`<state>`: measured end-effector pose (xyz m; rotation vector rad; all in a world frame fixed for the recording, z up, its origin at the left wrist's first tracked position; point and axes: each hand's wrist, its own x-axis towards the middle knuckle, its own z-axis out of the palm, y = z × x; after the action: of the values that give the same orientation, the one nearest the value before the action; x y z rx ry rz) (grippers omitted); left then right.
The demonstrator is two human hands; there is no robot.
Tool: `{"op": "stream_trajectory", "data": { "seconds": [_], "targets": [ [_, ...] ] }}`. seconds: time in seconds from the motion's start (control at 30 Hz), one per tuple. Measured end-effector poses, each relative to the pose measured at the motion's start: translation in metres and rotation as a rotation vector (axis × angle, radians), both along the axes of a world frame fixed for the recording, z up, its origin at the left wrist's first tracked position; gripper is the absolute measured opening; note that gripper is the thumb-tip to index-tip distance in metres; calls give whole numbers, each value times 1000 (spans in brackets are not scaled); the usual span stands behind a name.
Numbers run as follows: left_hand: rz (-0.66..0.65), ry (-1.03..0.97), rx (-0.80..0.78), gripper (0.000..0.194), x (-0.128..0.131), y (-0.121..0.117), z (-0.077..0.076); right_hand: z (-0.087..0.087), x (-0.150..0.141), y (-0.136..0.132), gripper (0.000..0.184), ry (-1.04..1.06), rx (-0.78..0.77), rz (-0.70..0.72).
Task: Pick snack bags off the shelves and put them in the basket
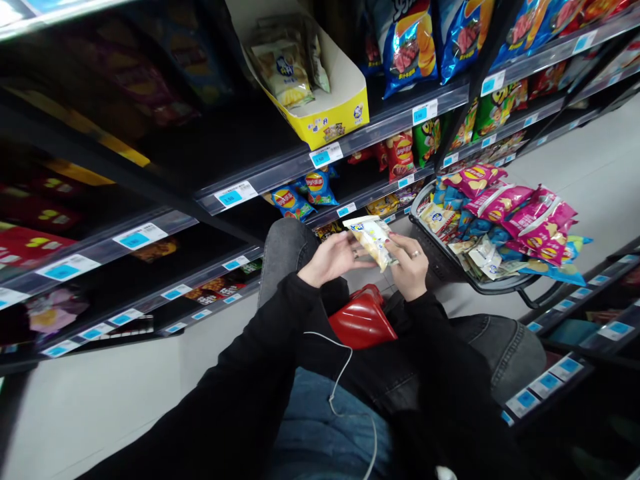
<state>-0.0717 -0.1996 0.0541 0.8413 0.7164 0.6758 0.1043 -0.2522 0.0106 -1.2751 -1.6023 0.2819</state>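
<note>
A small cream and yellow snack bag (371, 241) with blue lettering is held up in front of my knees. My right hand (411, 268) grips its right side, thumb on the near face. From the left, my left hand (334, 259) holds the bag with its fingers partly hidden behind it. Similar bags (284, 70) stand in a yellow-fronted display box (334, 127) on the shelf ahead. To my right, a dark basket (436, 257) is heaped with magenta chip bags (543, 223), blue bags and more cream packets (483, 257).
Shelves with price tags (235, 195) run along the left and ahead, carrying blue chip bags (407, 47). Another shelf edge (550, 383) lies close at lower right. A red stool-like object (363, 320) sits between my legs. A white cable (333, 393) hangs over my lap.
</note>
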Motion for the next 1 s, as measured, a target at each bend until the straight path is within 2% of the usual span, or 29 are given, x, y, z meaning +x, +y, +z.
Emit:
{"op": "stream_trajectory", "data": {
  "seconds": [0.07,0.17,0.23,0.27,0.33,0.4,0.5,0.53,0.6,0.7,0.8,0.87,0.93,1.0],
  "targets": [
    [60,-30,-28,43,6,-4,0,0,-1,1,25,-104,32,67],
    [244,43,-25,43,14,-7,-4,3,-3,2,31,-226,28,176],
    [332,79,-26,43,16,-6,-8,4,-4,2,37,-227,-36,138],
    [368,84,-17,42,15,-5,-9,4,-4,2,40,-179,-84,86],
    [423,77,23,42,13,-3,-12,0,-4,5,44,46,-196,-13],
    [437,53,69,42,11,-1,-11,-6,-4,8,43,391,-338,28],
    [402,17,108,45,10,0,-10,-10,-3,10,33,854,-565,293],
    [394,16,119,47,10,1,-9,-9,-2,10,32,945,-619,363],
    [388,40,156,52,8,4,-9,-6,1,10,39,1042,-667,402],
    [299,125,230,59,1,7,-9,0,6,8,48,1043,-646,330],
    [24,221,229,57,-5,7,-9,0,6,8,48,969,-612,274],
    [-122,266,199,54,-6,6,-9,-2,5,8,48,877,-622,295],
    [-110,298,200,54,-6,4,-9,-5,5,9,44,799,-605,287],
    [-19,294,198,60,-5,3,-10,-10,5,10,40,790,-505,144]
  ]
}}
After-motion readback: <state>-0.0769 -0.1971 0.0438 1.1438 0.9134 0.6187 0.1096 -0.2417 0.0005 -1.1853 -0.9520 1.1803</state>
